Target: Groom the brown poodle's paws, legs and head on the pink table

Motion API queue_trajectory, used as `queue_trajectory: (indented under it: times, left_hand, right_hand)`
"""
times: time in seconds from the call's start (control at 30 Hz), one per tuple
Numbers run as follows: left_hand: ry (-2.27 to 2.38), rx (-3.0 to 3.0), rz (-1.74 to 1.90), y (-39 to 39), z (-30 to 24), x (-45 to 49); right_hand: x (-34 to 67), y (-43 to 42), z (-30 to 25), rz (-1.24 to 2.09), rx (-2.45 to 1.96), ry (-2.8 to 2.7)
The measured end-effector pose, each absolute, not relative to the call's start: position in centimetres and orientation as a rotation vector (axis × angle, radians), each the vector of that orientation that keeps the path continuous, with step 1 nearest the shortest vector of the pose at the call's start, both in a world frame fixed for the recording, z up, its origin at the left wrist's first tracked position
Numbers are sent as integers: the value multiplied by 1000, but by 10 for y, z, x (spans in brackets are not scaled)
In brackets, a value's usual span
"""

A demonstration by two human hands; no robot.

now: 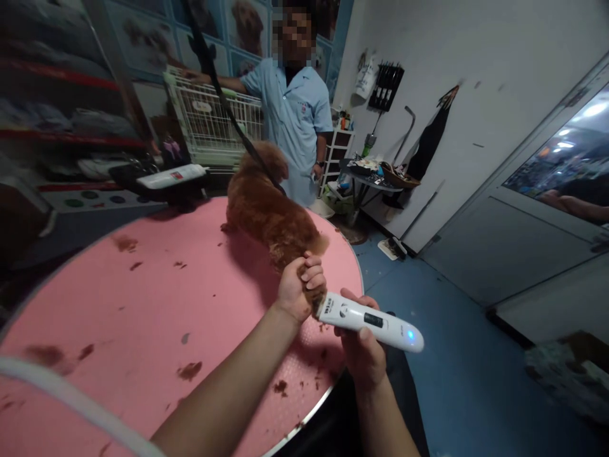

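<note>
Left hand (301,287) grips the dog's (267,209) hind paw, right hand (362,346) grasps the clipper (370,321) at it; fur clumps (189,370) litter the bench (143,304), so trimming appears well underway.

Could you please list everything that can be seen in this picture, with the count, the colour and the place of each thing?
dog: one, brown, standing on the table, facing away
clipper: one, white with a blue light, at the dog's hind paw
table: one, round, pink top, in front
hair clumps: several, brown, scattered on the table
leash: one, black, running up from the dog
wire cage: one, white, behind the table
other person: one, light blue shirt, standing beyond the dog
side table: one, dark, cluttered, by the wall
left hand: one, gripping the dog's hind paw
right hand: one, holding the clipper
</note>
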State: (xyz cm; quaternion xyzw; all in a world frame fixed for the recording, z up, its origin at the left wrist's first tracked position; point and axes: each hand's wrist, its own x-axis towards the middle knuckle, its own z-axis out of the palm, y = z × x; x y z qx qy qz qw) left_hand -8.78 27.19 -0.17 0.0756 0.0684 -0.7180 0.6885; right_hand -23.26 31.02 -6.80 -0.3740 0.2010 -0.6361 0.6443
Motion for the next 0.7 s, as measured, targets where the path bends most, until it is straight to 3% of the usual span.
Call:
queue_trajectory:
  times: [0.37,0.5,0.7]
  left_hand:
    - [-593,396,-1520,248,-41,-102]
    - [-1004,616,-1245,232,-58,-102]
    - [-1241,751,-1330,221,-53,-92]
  right_hand:
    - [-243,316,-139,-1115,-719,721]
    - [-258,289,-119,-1351,-721,849]
    - [-254,303,-71,-1499,-922,707]
